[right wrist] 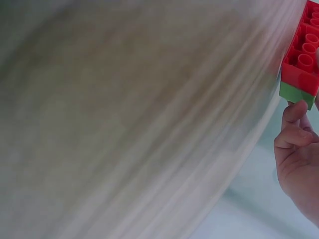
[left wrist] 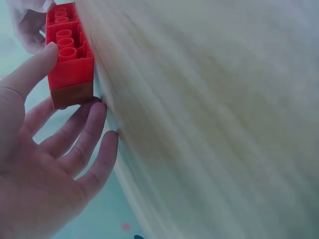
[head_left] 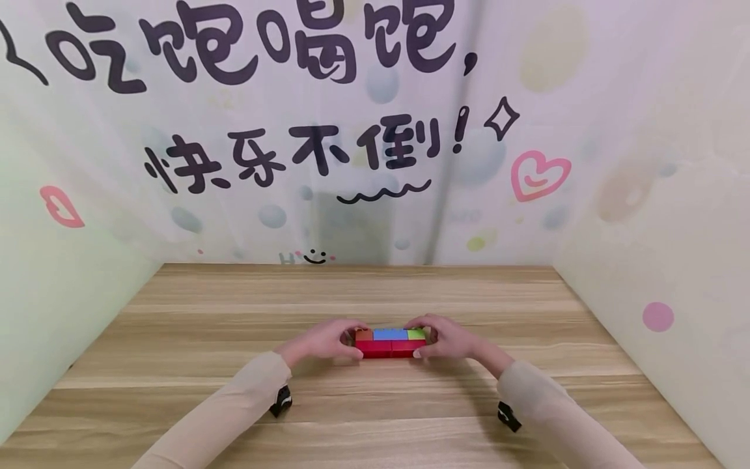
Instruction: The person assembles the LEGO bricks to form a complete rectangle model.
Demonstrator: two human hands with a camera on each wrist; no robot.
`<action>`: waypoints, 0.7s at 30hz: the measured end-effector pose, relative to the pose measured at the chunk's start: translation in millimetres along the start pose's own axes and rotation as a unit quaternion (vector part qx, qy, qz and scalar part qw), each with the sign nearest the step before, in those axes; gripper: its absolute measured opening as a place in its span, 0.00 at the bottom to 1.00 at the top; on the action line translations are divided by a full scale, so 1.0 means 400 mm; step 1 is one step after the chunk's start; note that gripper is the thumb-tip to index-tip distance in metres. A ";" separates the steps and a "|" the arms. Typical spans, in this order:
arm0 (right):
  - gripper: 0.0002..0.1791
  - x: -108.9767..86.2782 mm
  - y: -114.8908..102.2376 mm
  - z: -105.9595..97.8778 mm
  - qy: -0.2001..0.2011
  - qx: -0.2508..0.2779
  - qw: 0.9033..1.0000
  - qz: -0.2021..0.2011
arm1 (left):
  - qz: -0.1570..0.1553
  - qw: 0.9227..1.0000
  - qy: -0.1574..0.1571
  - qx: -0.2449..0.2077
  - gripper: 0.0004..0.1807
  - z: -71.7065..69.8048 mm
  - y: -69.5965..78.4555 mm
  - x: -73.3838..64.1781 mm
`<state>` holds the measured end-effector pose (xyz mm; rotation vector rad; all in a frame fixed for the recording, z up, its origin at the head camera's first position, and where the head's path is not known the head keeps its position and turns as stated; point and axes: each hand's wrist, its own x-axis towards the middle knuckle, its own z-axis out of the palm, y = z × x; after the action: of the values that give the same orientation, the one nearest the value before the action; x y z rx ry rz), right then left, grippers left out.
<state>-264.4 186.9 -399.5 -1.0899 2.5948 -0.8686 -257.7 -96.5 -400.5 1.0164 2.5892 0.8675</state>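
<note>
Here, grip: left hand (head_left: 325, 341) and right hand (head_left: 446, 339) pinching opposite ends of the block assembly (head_left: 390, 342), fingers curled round the end faces.
Location: between the two hands, on the wooden table (head_left: 375, 397).
Technique: probably best held with even pressure from both ends, keeping rows flush.
Long axis: running hand to hand.
Facing: red row (head_left: 391, 349) toward the wrists; brown, blue, green row beyond.

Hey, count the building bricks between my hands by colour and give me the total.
Counting what the head view shows:
Red bricks: 2
Blue brick: 1
Green brick: 1
Brown brick: 1
Total: 5
</note>
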 end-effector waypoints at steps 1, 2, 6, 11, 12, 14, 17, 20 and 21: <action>0.27 0.002 0.000 -0.001 -0.001 0.001 1.000 0.000 | 0.000 1.000 0.000 -0.003 0.29 -0.001 -0.002 0.001; 0.27 0.004 0.000 -0.002 -0.002 0.002 1.000 0.003 | 0.000 1.000 0.001 -0.006 0.29 -0.001 -0.004 0.003; 0.27 0.014 0.002 -0.004 -0.009 0.007 1.000 0.022 | -0.006 1.000 -0.002 -0.013 0.28 -0.006 -0.008 0.006; 0.27 0.026 0.013 -0.008 -0.014 0.010 0.999 0.038 | -0.014 0.999 -0.009 -0.031 0.28 -0.014 -0.007 0.010; 0.27 0.028 0.014 -0.009 -0.014 0.009 0.999 0.039 | -0.014 0.999 -0.008 -0.034 0.28 -0.015 -0.008 0.011; 0.27 0.034 0.017 -0.011 -0.016 0.011 0.999 0.036 | -0.011 0.999 -0.009 -0.038 0.28 -0.018 -0.010 0.015; 0.27 0.039 0.019 -0.015 -0.021 0.020 0.999 0.035 | -0.007 0.999 -0.011 -0.040 0.27 -0.021 -0.016 0.022; 0.27 0.043 0.020 -0.018 -0.023 0.031 0.999 0.036 | -0.007 0.999 -0.013 -0.036 0.26 -0.025 -0.019 0.027; 0.27 0.044 0.020 -0.019 -0.023 0.033 0.998 0.038 | -0.008 0.999 -0.013 -0.037 0.26 -0.027 -0.019 0.029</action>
<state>-284.6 182.3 -397.2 -0.9756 2.5329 -0.8946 -274.6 -98.0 -396.7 0.9785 2.5212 0.9323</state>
